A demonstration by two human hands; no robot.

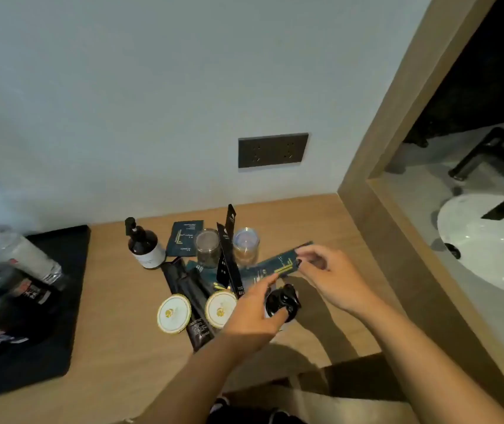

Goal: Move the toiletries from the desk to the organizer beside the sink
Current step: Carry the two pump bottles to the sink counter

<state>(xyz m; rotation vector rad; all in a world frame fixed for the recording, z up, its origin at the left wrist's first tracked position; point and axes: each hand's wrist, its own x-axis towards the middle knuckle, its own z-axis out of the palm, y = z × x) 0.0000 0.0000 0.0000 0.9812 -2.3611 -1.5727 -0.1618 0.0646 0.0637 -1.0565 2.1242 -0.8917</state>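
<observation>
Hands: right hand (327, 273) is pinching the far end of a flat dark teal packet (278, 264) with gold print; left hand (252, 313) is pinching its near end with thumb and forefinger, so the packet is hanging just above the bench (116, 332).
Hidden: left hand is covering part of a glossy black lump (284, 299), whose shape is hard to make out.
Toiletries: all are sitting on the wooden bench: dark pump bottle (145, 244) with a pale label, square teal sachet (185, 238), two clear round jars (208, 247), slim black sleeves (229, 246) standing tilted, black tubes (194, 298) lying flat, two round cream lids (174, 313).
Left edge: black mat (45, 325) is carrying blurred plastic bottles (15, 252), partly cut off.
Right: white basin (489, 240) and black tap (489, 166) are showing behind a wooden frame.
</observation>
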